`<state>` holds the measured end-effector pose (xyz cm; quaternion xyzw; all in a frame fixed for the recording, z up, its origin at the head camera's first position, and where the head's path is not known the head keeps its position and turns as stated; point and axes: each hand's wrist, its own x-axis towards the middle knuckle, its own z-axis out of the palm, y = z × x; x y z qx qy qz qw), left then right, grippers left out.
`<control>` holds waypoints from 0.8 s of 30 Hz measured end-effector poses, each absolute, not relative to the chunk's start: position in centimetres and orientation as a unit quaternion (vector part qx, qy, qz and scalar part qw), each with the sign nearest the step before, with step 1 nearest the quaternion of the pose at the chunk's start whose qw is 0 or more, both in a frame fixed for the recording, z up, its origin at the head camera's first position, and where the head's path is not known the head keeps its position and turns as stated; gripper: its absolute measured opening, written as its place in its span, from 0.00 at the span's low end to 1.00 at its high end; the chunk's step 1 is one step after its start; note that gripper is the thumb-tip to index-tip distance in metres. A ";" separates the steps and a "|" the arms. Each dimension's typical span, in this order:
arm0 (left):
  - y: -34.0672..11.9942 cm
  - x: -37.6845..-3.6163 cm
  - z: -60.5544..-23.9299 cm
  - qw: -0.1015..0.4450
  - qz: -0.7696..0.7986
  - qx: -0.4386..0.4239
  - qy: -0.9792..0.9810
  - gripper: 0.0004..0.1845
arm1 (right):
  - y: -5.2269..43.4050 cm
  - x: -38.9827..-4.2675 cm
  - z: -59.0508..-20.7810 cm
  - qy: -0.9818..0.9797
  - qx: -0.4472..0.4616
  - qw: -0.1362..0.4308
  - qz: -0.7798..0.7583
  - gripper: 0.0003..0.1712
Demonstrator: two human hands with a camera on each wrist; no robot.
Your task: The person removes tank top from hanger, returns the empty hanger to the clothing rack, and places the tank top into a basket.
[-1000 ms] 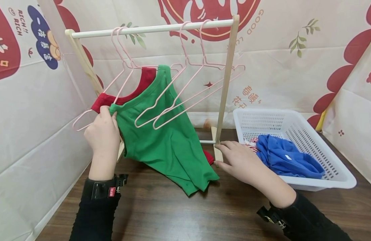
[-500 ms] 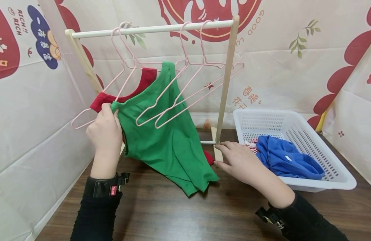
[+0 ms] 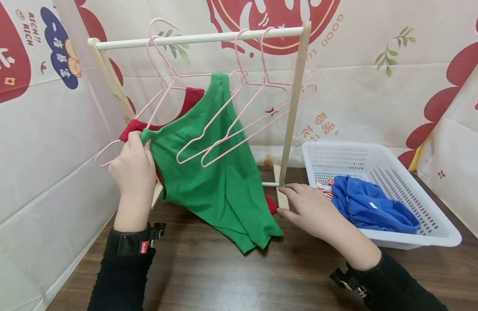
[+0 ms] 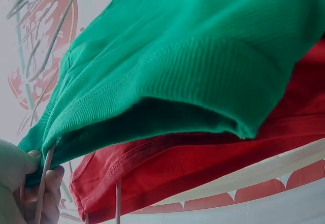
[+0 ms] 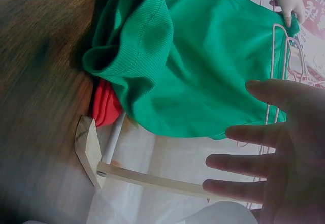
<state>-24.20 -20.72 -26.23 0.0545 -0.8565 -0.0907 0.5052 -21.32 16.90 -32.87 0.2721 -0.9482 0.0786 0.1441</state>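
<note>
My left hand (image 3: 133, 172) pinches the left shoulder of a green tank top (image 3: 207, 172) together with the pink hanger (image 4: 46, 176) inside it. That hanger's hook stands above the white rod of the small clothes rack (image 3: 207, 39). Behind it, a red top (image 3: 192, 98) hangs on another pink hanger, mostly covered by the green one. The hem of the green top reaches down to the table. With fingers straight and spread, my right hand (image 3: 308, 211) is beside the rack's right foot (image 5: 89, 148) and holds nothing; whether its fingertips touch the foot I cannot tell.
Two bare pink hangers (image 3: 223, 139) hang on the rod's right part, in front of the green top. At the right stands a white plastic basket (image 3: 437, 207) with a blue garment (image 3: 371, 203) and a red-and-white striped cloth (image 3: 327, 190). Printed cloth walls enclose the brown table (image 3: 207, 280).
The green top's hanger has risen, and its hook has gone from resting on the rod to above it. My left hand still pinches the shoulder; my right hand has hardly moved.
</note>
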 end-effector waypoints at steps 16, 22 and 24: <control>-20.7 -22.9 -27.5 0.523 -0.085 0.017 -0.848 0.15 | 17.2 -21.1 -32.7 -0.946 0.268 0.165 0.080 0.30; -21.0 -22.3 -28.0 0.527 -0.083 0.002 -0.846 0.13 | 17.4 -21.0 -32.7 -0.944 0.267 0.174 0.087 0.29; -21.1 -22.1 -28.2 0.527 -0.084 -0.003 -0.846 0.13 | 17.4 -20.9 -32.7 -0.943 0.268 0.177 0.089 0.29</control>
